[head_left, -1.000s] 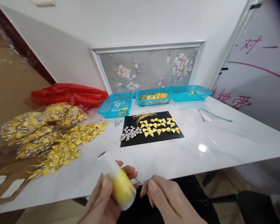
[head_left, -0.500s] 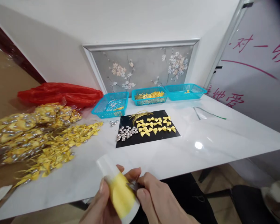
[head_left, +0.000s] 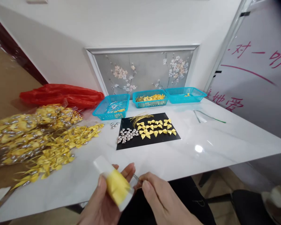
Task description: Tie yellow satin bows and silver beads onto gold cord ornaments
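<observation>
My left hand (head_left: 103,200) is closed around a white tube with a yellow middle (head_left: 118,187), tilted with its white upper end toward the table. The yellow part is blurred; I cannot tell whether it is wound thread or a printed band. Close by on the right, my right hand (head_left: 162,197) pinches a thin greyish piece (head_left: 135,177) that sticks out toward the left fingertips; its kind is unclear. Beyond both hands a black mat (head_left: 147,144) carries rows of yellow bow-like petals (head_left: 155,126), silver beads (head_left: 127,135) and a bunch of yellow stems (head_left: 140,118).
Heaps of yellow flower sprays with silver beads (head_left: 53,150) cover the table's left side, before a red bag (head_left: 61,95). Along the wall stand three blue baskets, left (head_left: 100,107), middle (head_left: 152,102) and right (head_left: 186,99). A green-edged strip (head_left: 210,117) lies at right.
The tube has tilted further over and shifted slightly left. My right hand has drawn a little away from it, so the thin greyish piece now shows between the hands.
</observation>
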Action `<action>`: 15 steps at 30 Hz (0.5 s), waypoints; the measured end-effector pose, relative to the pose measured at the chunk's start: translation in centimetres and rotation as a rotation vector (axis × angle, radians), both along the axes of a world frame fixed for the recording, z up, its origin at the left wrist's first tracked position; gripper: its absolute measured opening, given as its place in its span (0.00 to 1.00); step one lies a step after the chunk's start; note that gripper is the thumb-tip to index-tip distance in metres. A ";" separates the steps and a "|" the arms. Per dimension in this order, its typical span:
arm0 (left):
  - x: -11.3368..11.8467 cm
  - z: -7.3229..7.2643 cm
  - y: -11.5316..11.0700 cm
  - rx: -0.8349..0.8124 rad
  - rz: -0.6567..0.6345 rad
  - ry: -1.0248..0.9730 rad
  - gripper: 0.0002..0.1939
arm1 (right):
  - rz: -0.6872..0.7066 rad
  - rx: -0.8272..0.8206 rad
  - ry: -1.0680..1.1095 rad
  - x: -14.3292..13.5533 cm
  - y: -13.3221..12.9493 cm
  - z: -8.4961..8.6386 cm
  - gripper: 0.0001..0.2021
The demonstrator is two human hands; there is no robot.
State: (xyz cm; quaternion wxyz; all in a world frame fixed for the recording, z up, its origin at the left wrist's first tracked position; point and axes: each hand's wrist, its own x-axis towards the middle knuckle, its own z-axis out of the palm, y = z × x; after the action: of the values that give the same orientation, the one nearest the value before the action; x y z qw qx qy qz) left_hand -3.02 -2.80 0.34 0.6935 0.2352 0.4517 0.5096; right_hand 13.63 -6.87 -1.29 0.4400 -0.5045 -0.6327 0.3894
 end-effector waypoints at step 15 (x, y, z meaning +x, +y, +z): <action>-13.5 2.5 6.4 0.507 0.704 1.062 0.16 | -0.537 0.090 -0.391 10.6 3.9 -4.1 0.25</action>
State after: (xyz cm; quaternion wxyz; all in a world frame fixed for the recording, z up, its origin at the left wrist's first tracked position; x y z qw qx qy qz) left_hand -16.53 3.56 2.84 0.0946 0.4477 0.6468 0.6102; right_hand 24.24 -3.00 -5.36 0.4191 -0.6983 -0.5661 0.1271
